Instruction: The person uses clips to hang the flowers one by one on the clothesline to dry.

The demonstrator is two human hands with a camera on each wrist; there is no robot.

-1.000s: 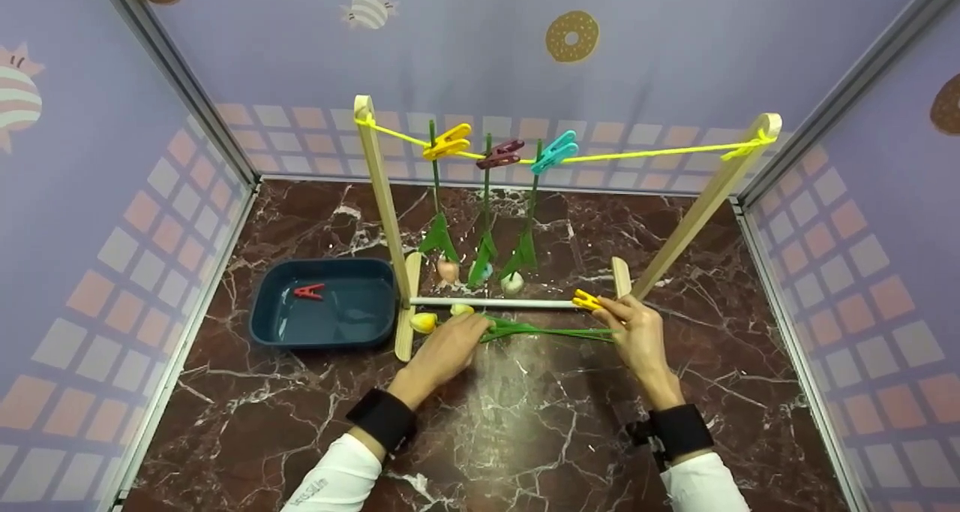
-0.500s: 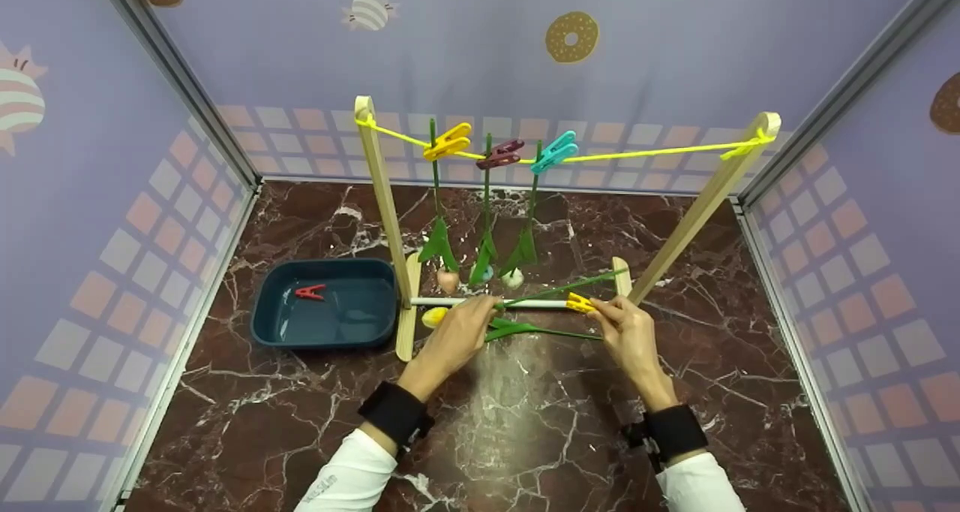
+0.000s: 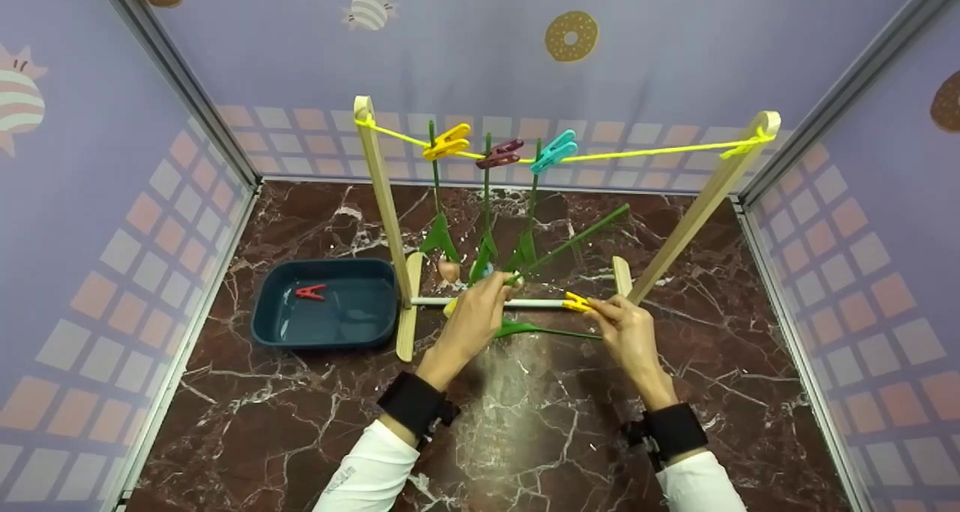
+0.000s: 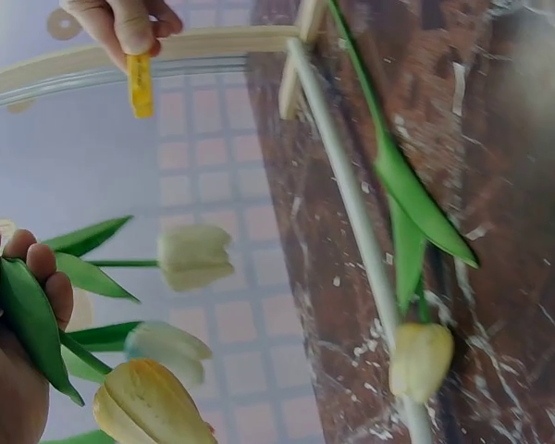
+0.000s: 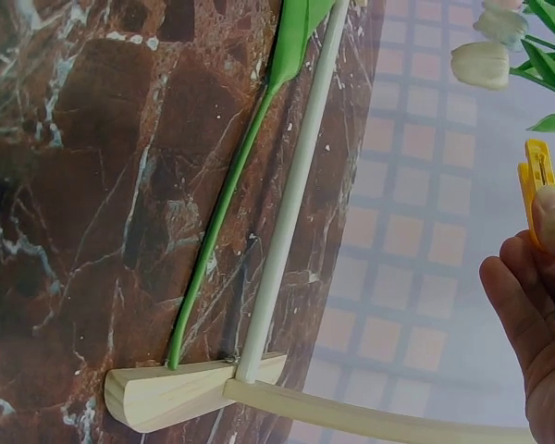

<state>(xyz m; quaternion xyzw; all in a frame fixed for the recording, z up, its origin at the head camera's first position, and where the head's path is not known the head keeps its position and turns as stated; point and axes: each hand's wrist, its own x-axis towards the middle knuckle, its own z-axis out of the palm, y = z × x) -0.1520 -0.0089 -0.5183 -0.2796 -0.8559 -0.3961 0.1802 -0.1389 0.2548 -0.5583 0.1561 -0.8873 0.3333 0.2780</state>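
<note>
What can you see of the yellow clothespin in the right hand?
The yellow clothespin looks like plastic, with two slim arms side by side. The right hand pinches one end; the other end points away from the hand. It is held in the air, apart from the white bar, clipped to nothing. Its jaw gap is too small to judge.

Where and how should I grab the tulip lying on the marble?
Probably pinch the tulip by its bare stem, from the side away from the white bar: past the leaves it runs slim and exposed, with the bar along its other side.
</note>
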